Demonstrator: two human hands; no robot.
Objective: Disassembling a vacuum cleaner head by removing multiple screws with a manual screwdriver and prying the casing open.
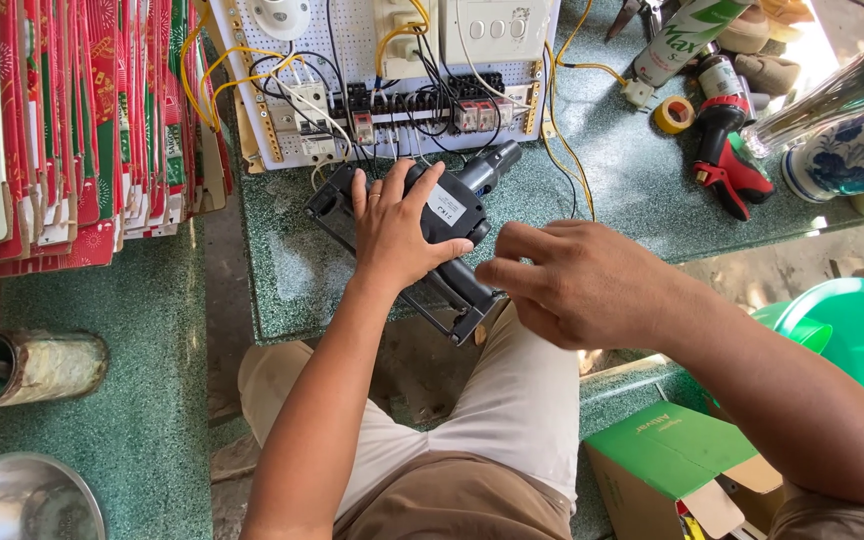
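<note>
The person's bent knees in beige trousers are sitting closest to the lens, at about six o'clock, tucked up against the edge of the green speckled slab so that the work is lying within easy reach. Going from nine o'clock, a row of red and green flattened cartons is leaning upright, packed together so that the stack is propping itself; below it, at seven to eight o'clock, a worn tin can is lying on its side beside the rim of a steel bowl. At the centre, the left hand is pressing down on the black cordless drill, fingers spread and curled over its body, apparently pinning it flat on the slab's edge with its nose pointing toward one o'clock. Just beyond, at twelve o'clock, a white wiring board with yellow and black leads is lying flat. The right hand is hovering just beside the drill's handle end, fingers loosely bent and holding nothing visible. At two o'clock a red and black tool and a roll of yellow tape are resting, and at four o'clock a green cardboard box is standing open.
</note>
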